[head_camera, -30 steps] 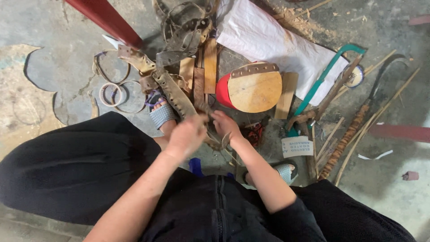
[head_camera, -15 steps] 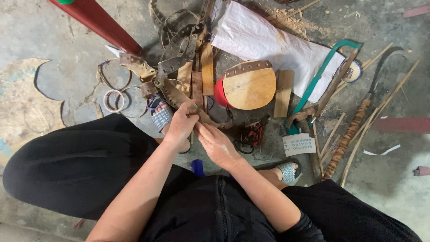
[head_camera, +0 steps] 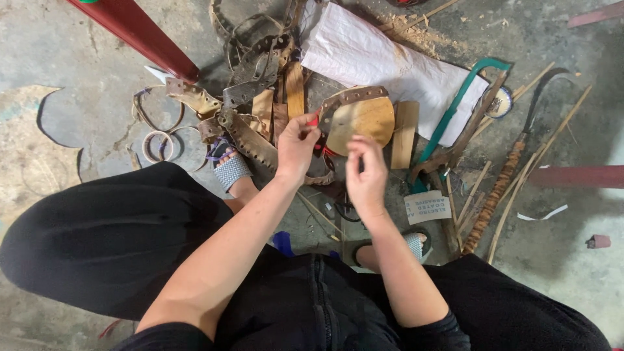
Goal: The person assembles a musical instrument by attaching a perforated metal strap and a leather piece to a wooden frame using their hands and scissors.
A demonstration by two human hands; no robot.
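Now, left hand (head_camera: 296, 146) up over the brown straps (head_camera: 250, 133), fingertips pinched on a small red bit (head_camera: 313, 121), right hand (head_camera: 366, 175) just beside, fingers curled, pinching something too small to tell, round wooden piece (head_camera: 361, 120) behind

Round wooden disc (head_camera: 364, 123) with brown leather strap along its top rim, flat on the floor

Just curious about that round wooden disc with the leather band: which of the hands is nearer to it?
Left. The left hand sits right at the wooden disc, beside its left edge; the right hand hovers just below it.
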